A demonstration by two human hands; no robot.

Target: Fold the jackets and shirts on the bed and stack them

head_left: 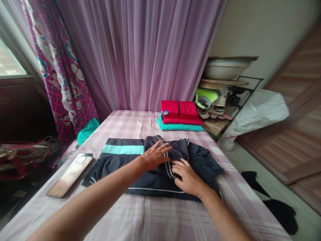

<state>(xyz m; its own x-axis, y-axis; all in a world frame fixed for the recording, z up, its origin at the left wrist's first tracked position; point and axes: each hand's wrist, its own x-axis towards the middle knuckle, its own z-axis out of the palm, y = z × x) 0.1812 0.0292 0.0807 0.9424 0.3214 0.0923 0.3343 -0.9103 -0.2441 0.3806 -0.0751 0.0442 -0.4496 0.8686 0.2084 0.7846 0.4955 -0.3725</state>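
A dark jacket (155, 182) with white piping and a teal band lies on the table, one part folded across its middle. My left hand (155, 155) rests flat on that folded part, fingers spread over the white-striped trim. Close to its right, my right hand (187, 175) touches the fabric at the edge of the trim, its fingers slightly bent and apart. Neither hand grips the cloth. To the right, a dark section of the garment (205, 160) spreads toward the table's edge. Some of the lower fabric is hidden behind my left forearm.
A phone (70, 175) lies face down at the left on the checked tablecloth (120, 221). Folded red (185, 112) and teal (180, 126) clothes are stacked at the far end. Beyond stand purple curtains (140, 53) and a shoe rack (225, 100). Dark cloth (278, 211) lies on the floor.
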